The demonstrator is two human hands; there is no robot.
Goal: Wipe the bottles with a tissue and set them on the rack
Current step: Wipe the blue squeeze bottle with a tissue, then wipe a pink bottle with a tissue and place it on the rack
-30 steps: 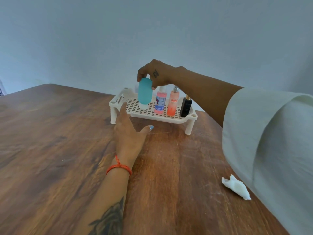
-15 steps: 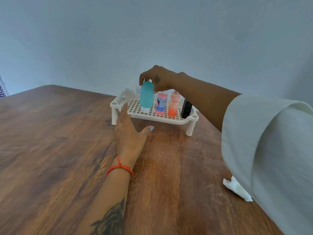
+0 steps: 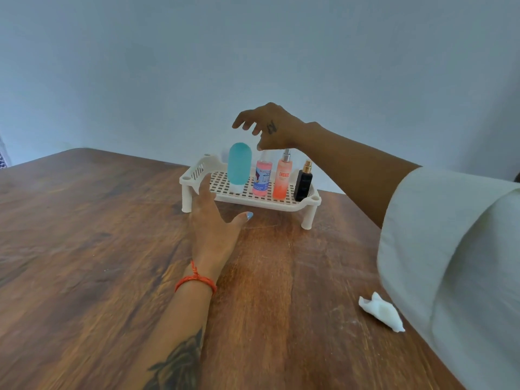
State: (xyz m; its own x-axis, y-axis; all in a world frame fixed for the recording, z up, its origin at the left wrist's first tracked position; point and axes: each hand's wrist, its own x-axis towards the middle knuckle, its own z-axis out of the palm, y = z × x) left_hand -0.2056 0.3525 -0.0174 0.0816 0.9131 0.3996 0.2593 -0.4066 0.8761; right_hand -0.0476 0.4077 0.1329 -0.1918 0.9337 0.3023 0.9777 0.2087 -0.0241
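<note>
A white plastic rack (image 3: 298, 204) stands on the wooden table (image 3: 84, 235). On it, in a row, stand a teal bottle (image 3: 239, 164) on its white cap, a pink bottle (image 3: 263, 178), an orange spray bottle (image 3: 282, 178) and a small black perfume bottle (image 3: 303, 182). My right hand (image 3: 267, 126) hovers just above the teal and pink bottles, fingers loosely spread, holding nothing. My left hand (image 3: 213, 223) lies flat in front of the rack, its fingers touching the rack's front left edge. A crumpled white tissue (image 3: 381, 312) lies on the table at the right.
A plain pale wall rises behind the table's far edge. My white right sleeve (image 3: 455, 263) fills the right side and hangs over the table near the tissue.
My right hand set the teal bottle down on the rack, let go of it and lifted away with fingers spread. My left hand stayed by the rack.
</note>
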